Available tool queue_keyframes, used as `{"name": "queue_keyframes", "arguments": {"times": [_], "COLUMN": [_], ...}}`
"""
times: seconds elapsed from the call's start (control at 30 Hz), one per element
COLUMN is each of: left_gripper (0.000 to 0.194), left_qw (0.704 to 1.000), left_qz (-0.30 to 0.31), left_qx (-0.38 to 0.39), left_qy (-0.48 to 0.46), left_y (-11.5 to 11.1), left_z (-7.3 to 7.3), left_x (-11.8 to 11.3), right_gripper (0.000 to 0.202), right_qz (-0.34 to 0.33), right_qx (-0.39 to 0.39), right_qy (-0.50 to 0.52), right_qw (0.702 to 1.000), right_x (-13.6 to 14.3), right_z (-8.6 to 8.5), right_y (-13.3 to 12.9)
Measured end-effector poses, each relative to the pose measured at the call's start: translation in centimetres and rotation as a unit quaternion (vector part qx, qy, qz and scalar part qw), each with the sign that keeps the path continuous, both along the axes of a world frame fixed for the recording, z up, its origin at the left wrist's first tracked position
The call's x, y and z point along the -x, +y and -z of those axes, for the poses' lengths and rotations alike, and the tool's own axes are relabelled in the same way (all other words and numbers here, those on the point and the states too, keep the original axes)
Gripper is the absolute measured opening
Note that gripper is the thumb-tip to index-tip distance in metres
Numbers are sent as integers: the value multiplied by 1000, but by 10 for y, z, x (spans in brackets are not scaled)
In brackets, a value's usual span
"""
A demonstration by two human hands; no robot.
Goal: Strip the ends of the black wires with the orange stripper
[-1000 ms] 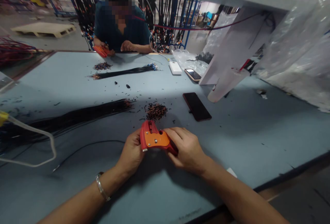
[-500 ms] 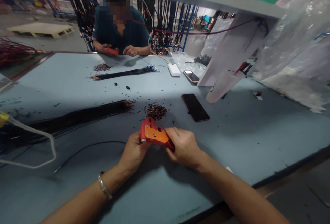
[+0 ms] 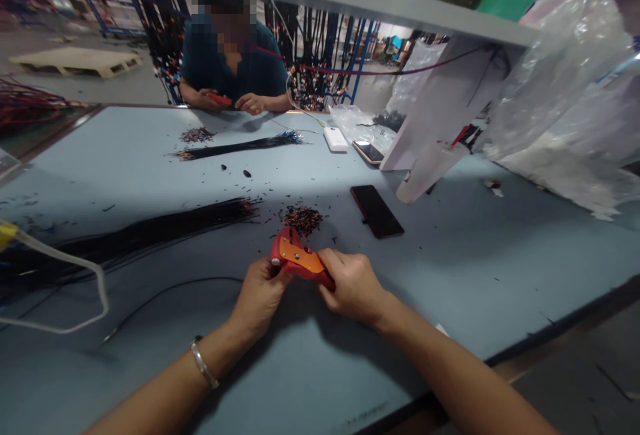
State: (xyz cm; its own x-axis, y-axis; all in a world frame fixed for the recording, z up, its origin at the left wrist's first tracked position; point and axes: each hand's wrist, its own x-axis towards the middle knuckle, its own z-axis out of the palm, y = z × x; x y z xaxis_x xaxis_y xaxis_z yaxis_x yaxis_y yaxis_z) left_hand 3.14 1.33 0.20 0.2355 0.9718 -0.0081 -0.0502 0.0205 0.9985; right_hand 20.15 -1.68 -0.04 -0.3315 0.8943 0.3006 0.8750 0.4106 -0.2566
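Vividly red-and-orange hand tool (image 3: 303, 259)

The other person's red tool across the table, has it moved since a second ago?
Yes. Judged against the far scrap pile, the other person's red tool has shifted to the right in the view.

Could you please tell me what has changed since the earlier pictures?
The red-and-orange tool has tipped in the right hand, so its orange face shows narrower. The co-worker's red tool has turned and come nearer the co-worker's other hand. Nothing was visibly grasped or released. The left hand stays by the tool's head with the black wire; the black phone hasn't moved.
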Motion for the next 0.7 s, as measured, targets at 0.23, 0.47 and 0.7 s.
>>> {"name": "queue_keyframes", "arguments": {"times": [0.23,0.47,0.7], "left_gripper": [31,26,23], "left_qw": [1000,992,975], "left_qz": [3,-14,-68], "left_qx": [19,-60,-106], "left_qy": [11,106,183], "left_y": [2,3,6], "left_z": [4,4,8], "left_x": [0,4,7], "right_gripper": [15,10,39], "right_qz": [17,44,-43], "right_qx": [27,150,485], "right_qy": [0,216,657], "right_qw": [999,964,575], "right_x": [0,-2,-15], "right_z": [3,-18,-9], "right_y": [3,2,4]}}
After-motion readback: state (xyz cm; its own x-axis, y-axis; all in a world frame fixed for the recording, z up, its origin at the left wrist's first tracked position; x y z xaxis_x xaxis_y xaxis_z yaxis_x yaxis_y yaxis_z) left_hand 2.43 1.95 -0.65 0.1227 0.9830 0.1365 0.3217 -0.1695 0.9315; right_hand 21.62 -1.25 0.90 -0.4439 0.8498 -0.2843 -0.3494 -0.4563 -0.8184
